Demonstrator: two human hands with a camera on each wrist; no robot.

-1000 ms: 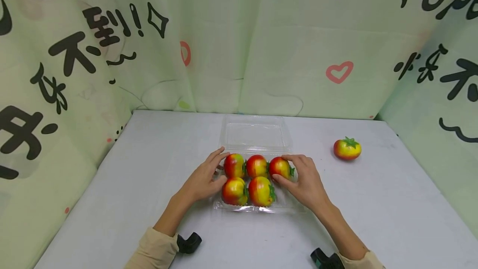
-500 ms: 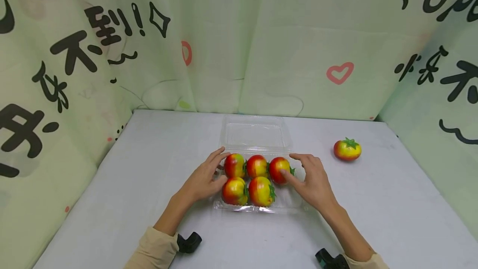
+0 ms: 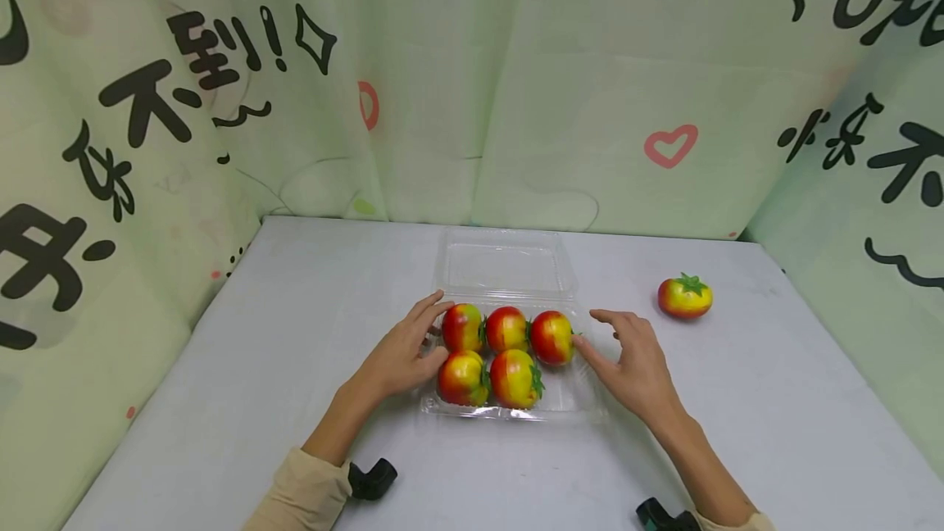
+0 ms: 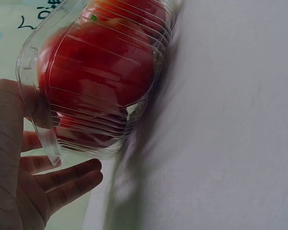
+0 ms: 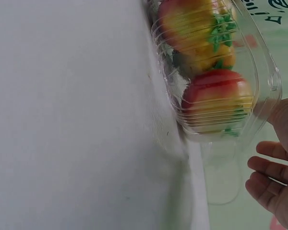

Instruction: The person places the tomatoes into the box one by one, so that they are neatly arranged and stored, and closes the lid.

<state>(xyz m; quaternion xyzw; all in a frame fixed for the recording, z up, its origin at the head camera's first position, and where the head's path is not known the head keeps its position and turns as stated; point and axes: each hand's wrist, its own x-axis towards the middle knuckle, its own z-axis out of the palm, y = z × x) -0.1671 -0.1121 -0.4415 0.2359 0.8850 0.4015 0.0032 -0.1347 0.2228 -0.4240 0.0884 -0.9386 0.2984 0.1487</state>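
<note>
Left hand [image 3: 408, 353] spread in a loose C at the left end of the clear box [image 3: 571, 393]; left wrist cam has the thumb at the rim, other fingers fairly straight and parted outside the wall. Can't tell how firmly it bears on the plastic. Right hand [image 3: 629, 359] spread wide at the box's right end, nothing in its grasp; thumb tip by the back-row right fruit [image 3: 551, 338], contact unclear; fingers loose outside the rim in the right wrist cam. Box sits mid-desk [image 3: 295, 310], well in from the left and right edges, its lid [image 3: 505, 265] folded back flat with the free side near the far edge. Back row holds three red-yellow fruits: left fruit [image 3: 462, 328], middle fruit [image 3: 506, 329] and the one at the right thumb. Front row holds two: front left fruit [image 3: 462, 379], just by the left thumb, and front middle fruit [image 3: 515, 379], leaf crown to the right. Loose fruit [image 3: 685, 297] is on the desk toward the far right corner, crown up, apart from the right hand. Behind: pale green curtain [image 3: 435, 146], black lettering, red hearts.
</note>
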